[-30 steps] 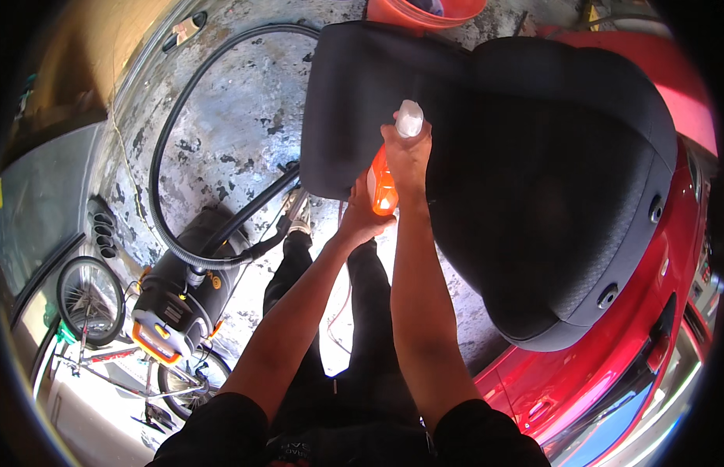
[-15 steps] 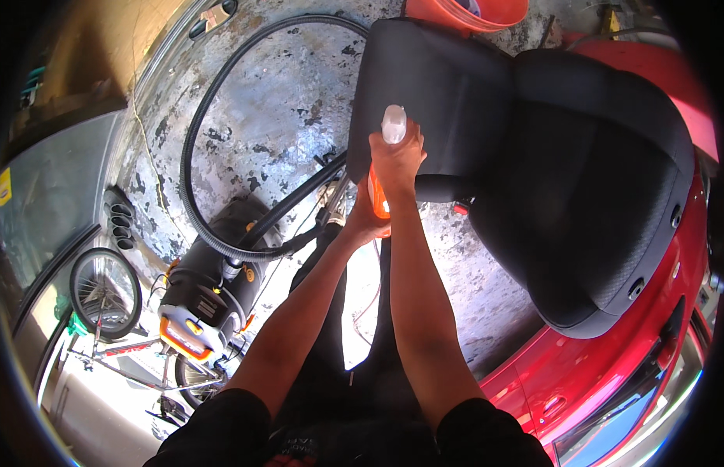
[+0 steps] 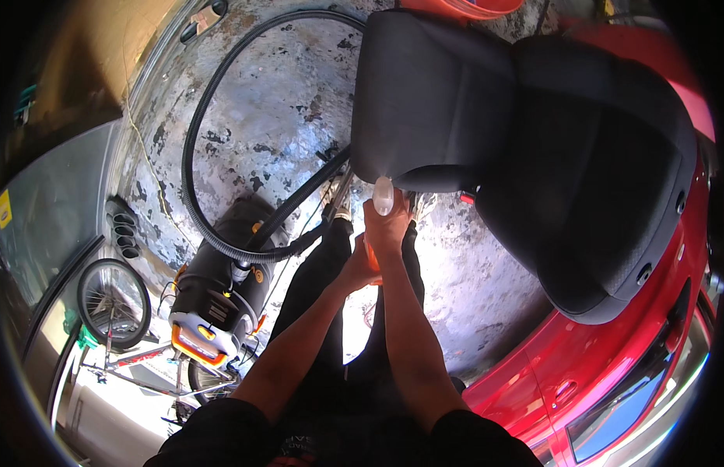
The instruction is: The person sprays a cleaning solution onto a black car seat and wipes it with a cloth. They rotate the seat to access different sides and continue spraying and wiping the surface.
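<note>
Both my hands are on a spray bottle with a whitish trigger head point(image 3: 383, 196) and an orange body. My right hand point(image 3: 388, 228) is wrapped round its neck, with the fingers partly hidden below the head. Lower down, my left hand point(image 3: 357, 269) closes round the orange body. Just beyond the bottle head lies a black car seat point(image 3: 424, 101), its cushion at the left and its backrest point(image 3: 587, 187) stretching right. The bottle head is by the cushion's near edge.
A wet-dry vacuum point(image 3: 222, 292) stands at left, its black hose point(image 3: 192, 148) looping over the worn floor. A red car point(image 3: 525, 373) is at right, beside the backrest. An orange bucket point(image 3: 478, 8) sits behind the seat. A bicycle point(image 3: 113, 303) lies at far left.
My hands and the spray bottle have drawn back toward me, from over the seat cushion to its near edge. Both hands keep their hold. The view has shifted slightly.
</note>
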`<state>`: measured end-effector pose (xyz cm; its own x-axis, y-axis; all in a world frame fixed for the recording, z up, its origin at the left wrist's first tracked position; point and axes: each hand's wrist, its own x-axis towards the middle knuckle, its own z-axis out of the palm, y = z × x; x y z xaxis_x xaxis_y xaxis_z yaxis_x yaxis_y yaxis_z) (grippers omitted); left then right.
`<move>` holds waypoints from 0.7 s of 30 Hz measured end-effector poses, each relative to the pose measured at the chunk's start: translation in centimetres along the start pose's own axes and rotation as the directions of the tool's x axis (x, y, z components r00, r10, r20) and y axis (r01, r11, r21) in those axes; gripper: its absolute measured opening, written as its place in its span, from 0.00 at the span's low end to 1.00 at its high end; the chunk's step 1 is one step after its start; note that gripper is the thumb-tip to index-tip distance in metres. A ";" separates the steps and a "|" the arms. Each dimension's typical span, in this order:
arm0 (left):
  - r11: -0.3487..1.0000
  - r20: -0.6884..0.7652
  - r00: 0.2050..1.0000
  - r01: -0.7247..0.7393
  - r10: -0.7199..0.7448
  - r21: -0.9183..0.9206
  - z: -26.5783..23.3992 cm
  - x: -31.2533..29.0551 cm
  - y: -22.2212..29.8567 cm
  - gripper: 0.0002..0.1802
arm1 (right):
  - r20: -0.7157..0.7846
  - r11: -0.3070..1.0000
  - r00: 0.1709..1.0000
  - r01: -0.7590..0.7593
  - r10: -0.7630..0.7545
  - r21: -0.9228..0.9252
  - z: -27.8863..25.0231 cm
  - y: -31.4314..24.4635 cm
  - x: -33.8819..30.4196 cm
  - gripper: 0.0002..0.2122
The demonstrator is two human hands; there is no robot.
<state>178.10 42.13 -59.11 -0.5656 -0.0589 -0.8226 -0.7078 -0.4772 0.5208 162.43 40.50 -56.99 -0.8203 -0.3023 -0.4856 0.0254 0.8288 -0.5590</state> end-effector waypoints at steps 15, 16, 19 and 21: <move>0.987 0.029 0.988 -0.155 0.154 0.030 4.8 -0.2 3.6 0.66 | -0.071 0.988 0.996 0.057 -0.048 0.140 -7.2 1.7 -0.2 0.23; 0.980 0.023 0.984 -0.180 0.178 0.083 5.3 0.2 5.6 0.66 | -0.116 0.989 0.991 0.086 -0.072 0.122 -8.1 1.5 0.3 0.23; 0.975 0.030 0.988 -0.152 0.150 0.164 6.2 1.2 7.4 0.67 | -0.168 0.983 0.979 0.141 -0.120 0.119 -10.1 1.7 1.7 0.22; 0.985 0.037 0.994 -0.110 0.106 0.131 7.3 1.1 6.6 0.67 | -0.231 0.967 0.957 0.211 -0.176 0.140 -10.3 2.3 1.8 0.21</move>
<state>169.75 45.28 -54.88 -0.6528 -0.0766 -0.7536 -0.6906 -0.3485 0.6337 155.07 46.75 -52.22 -0.9212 -0.3265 -0.2114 -0.0690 0.6721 -0.7373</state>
